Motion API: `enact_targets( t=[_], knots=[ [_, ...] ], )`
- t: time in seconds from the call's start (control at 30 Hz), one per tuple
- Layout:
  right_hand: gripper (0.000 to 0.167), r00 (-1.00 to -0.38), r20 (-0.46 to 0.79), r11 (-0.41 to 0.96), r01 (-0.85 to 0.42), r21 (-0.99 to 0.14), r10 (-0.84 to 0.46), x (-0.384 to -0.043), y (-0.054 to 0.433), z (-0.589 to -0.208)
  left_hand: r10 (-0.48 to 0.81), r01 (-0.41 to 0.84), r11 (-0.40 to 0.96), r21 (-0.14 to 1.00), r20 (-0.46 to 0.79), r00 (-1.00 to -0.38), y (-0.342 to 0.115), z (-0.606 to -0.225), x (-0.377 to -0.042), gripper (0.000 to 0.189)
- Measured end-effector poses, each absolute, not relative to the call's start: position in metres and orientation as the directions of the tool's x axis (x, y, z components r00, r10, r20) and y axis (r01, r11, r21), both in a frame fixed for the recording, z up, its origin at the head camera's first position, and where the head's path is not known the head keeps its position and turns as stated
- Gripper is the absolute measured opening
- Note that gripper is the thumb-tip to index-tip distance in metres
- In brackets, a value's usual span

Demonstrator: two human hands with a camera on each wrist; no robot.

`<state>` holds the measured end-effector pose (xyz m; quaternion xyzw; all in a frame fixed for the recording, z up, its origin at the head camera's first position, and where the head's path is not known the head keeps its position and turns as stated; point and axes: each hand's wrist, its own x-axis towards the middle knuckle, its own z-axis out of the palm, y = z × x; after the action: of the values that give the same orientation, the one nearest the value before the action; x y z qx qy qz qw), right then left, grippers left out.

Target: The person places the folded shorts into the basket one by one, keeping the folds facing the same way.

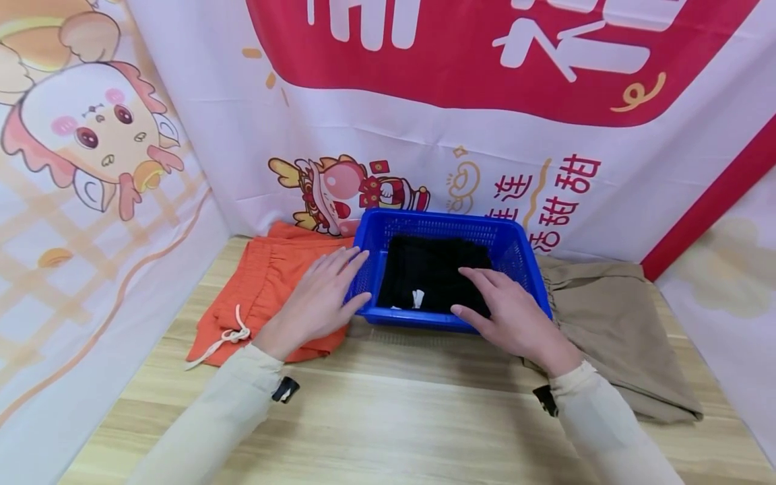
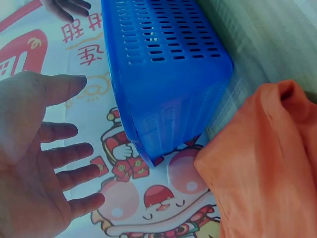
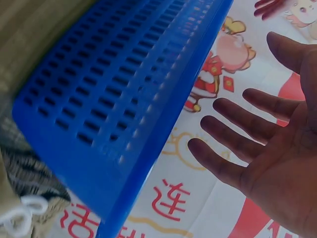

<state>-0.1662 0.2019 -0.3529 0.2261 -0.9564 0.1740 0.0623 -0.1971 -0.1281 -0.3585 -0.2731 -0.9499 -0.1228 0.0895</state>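
A blue plastic basket (image 1: 524,252) with slotted sides stands on the table, and folded black cloth (image 1: 433,269) with a small white label lies inside it. My left hand (image 1: 321,296), fingers extended and spread, is above the basket's left end and the edge of the orange drawstring garment (image 1: 254,289). Over the basket's right front hovers my right hand (image 1: 506,313), its fingers also spread and holding nothing. Both wrist views show bare palms, the left hand (image 2: 39,163) and the right hand (image 3: 267,144), apart from the basket wall.
To the right of the basket lies a khaki garment (image 1: 618,337) with a gathered waist. The wooden table (image 1: 388,417) extends toward me. Behind it hangs a printed white and red cloth (image 1: 424,128), and another printed cloth (image 1: 91,202) covers the left side.
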Motion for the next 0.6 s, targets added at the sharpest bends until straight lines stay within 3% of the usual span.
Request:
enact_targets(
  t=[0.37,0.6],
  knots=[
    [0.058,-0.768,0.371,0.743,-0.623,-0.246,-0.522,-0.151,0.162,-0.357,0.390,0.467,0.814,0.346,0.270,-0.880,-0.155,-0.364,-0.195,0.069],
    [0.052,-0.731,0.364,0.707,-0.670,-0.224,-0.577,-0.144,0.133,-0.357,0.310,0.383,0.815,0.435,0.232,-0.922,-0.178,-0.369,-0.200,0.069]
  ],
)
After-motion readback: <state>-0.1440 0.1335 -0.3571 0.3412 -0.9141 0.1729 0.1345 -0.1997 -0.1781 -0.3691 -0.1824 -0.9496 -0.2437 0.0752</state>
